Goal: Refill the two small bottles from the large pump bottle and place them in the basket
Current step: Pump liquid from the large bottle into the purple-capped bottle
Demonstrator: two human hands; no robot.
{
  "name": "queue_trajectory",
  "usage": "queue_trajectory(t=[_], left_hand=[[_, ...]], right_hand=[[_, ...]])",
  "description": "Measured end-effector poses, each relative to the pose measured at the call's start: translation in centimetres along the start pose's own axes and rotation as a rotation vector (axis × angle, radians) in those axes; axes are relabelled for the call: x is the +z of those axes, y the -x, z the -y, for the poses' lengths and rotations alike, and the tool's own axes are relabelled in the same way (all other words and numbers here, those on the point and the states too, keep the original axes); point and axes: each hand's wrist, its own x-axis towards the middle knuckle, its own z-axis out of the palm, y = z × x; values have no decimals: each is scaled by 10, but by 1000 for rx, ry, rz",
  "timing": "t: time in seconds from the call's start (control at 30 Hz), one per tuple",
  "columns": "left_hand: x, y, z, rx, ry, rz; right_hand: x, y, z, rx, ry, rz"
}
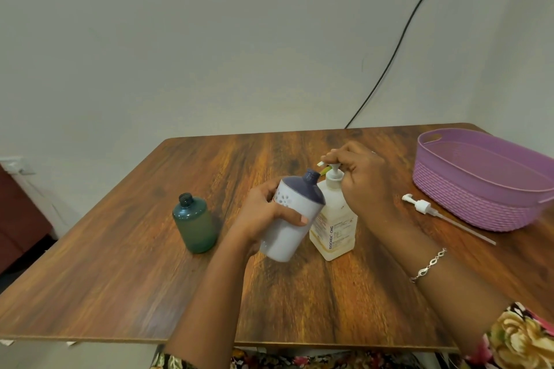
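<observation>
While my left hand point(263, 213) wraps round the white and blue bottle point(295, 213), tipped with its open top near the pump point(333, 177), my right hand point(362, 177) grips that pump on the big bottle point(334, 228), which stands on the counter point(120, 278). The green bottle point(195, 223) stands at the left, the purple basket point(479, 189) at the right.

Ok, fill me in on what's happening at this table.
The left hand holds the white bottle tilted, its open neck at the nozzle of the pump bottle, while the right hand grips its head. The green bottle stands uncapped on the left. A loose pump lies beside the basket; neither small bottle is in it yet.
</observation>
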Motion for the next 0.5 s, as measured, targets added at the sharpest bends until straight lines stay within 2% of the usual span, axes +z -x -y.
queue_trajectory(t=[0.13,0.5], left_hand=[[1,-2,0,-4,14,0],[4,2,-4,4,9,12]], right_hand=[[5,3,0,-45,32,-21],[0,-4,1,11,-43,-39]])
